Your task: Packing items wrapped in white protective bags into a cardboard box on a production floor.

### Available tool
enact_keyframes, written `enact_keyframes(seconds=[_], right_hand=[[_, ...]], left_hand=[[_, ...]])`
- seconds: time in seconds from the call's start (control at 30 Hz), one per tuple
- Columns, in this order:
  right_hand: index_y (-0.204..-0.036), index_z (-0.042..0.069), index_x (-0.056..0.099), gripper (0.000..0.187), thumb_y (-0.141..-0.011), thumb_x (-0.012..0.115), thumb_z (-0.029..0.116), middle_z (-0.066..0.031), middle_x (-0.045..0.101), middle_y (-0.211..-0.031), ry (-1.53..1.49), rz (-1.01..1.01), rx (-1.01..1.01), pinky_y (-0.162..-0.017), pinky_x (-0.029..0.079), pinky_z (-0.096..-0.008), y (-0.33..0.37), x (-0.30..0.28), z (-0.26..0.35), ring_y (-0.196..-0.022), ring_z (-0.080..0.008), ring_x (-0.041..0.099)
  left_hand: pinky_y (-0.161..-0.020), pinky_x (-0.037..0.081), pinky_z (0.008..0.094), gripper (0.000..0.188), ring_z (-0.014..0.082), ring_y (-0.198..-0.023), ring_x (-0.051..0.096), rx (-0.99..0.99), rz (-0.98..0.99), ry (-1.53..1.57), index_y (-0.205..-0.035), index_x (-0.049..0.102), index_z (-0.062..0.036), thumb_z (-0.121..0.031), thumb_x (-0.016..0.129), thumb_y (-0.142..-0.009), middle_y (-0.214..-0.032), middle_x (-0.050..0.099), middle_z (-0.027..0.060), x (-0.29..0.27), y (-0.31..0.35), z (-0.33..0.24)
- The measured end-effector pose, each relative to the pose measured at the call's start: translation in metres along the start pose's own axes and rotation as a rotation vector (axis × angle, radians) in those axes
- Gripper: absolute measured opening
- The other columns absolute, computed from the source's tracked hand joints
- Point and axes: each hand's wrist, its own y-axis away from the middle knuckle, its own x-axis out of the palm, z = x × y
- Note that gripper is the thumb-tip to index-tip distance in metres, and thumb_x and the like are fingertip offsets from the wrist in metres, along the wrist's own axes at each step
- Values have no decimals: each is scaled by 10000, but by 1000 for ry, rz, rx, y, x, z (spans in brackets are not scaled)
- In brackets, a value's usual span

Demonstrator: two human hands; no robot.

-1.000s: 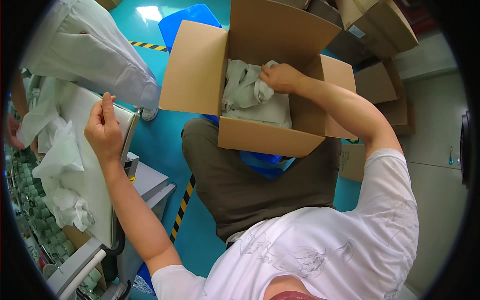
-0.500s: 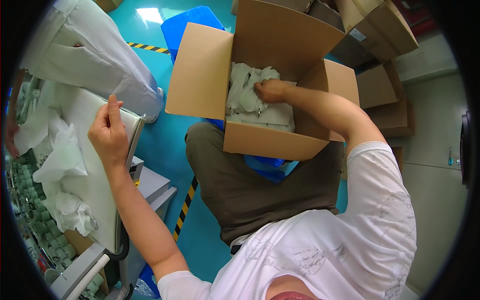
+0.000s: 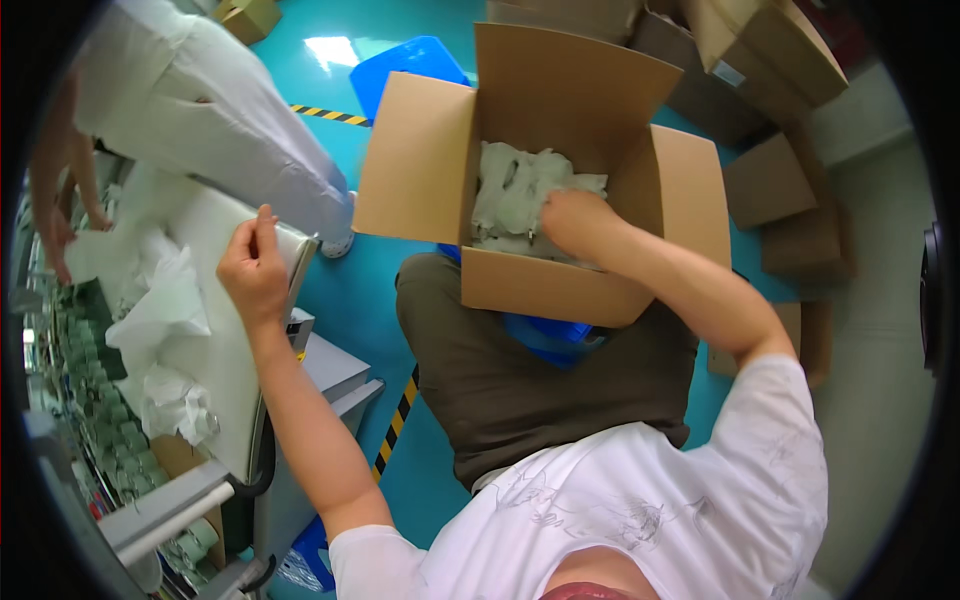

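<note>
My right hand (image 3: pixel 580 225) reaches into an open cardboard box (image 3: pixel 560 285) in front of my knees. Its fingers curl down against white paper-wrapped bundles (image 3: pixel 515 190) lying inside; the fingertips and whatever they grip are hidden. A small shiny bit shows beside the fingers. To the left, my left hand (image 3: pixel 254 268) is raised, closed, by the near corner of a white padded work surface (image 3: pixel 225 225). One digit points up, and nothing shows in its grip. Crumpled white paper (image 3: pixel 165 305) and a wrapped piece (image 3: pixel 180 405) lie on that surface.
Rows of pale green cylindrical parts (image 3: pixel 110 420) line the far left. Another person in white trousers (image 3: pixel 235 120) stands beyond the work surface, hands over it. Blue plastic bins (image 3: pixel 405 70) stand behind and under the box. More cardboard boxes (image 3: pixel 770 185) stack at right.
My right hand has shifted right and nearer within the box. My left hand stays closed beside the work surface. The view has shifted slightly, and the other person's hands now show more.
</note>
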Motion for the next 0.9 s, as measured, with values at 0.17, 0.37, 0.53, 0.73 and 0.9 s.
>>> enact_keyframes(seconds=[0.17,0.37,0.53,0.73,0.9], right_hand=[[-1163,7,690,398,-915,722,316,-191,686,-935,-438,-356,214,-757,546,-464,103,-47,35,-855,-390,676],[-1050,58,716,408,-770,838,328,-152,709,-881,-445,-396,365,-723,539,-453,137,1,39,-839,-366,690],[-1031,74,740,401,-736,855,320,-143,718,-892,-484,-331,324,-739,557,-442,129,-14,38,-823,-360,696],[-1040,84,735,406,-736,857,324,-128,728,-919,-445,-370,364,-756,569,-442,138,1,33,-863,-336,705],[-1032,93,730,407,-748,842,363,-118,722,-899,-409,-315,396,-741,573,-437,126,3,32,-861,-326,708]], left_hand=[[-519,445,365,230,259,-554,603,185,-29,-91,-785,679,-26,-203,726,-923,-661,629,131,5,6,-11],[-551,463,337,130,211,-578,590,272,-269,-145,-805,673,-58,-143,731,-885,-689,620,87,1,12,-30],[-828,541,461,583,386,-922,692,-249,-537,-764,-1121,603,73,-467,674,-914,-1009,687,251,-98,-8,54],[-762,567,466,716,366,-921,709,-763,-245,-635,-1163,638,60,-582,705,-854,-1063,703,227,-163,-83,159],[-572,588,375,327,223,-713,720,-1077,-55,344,-1022,743,-160,-394,772,-795,-880,751,9,-187,-93,246]])
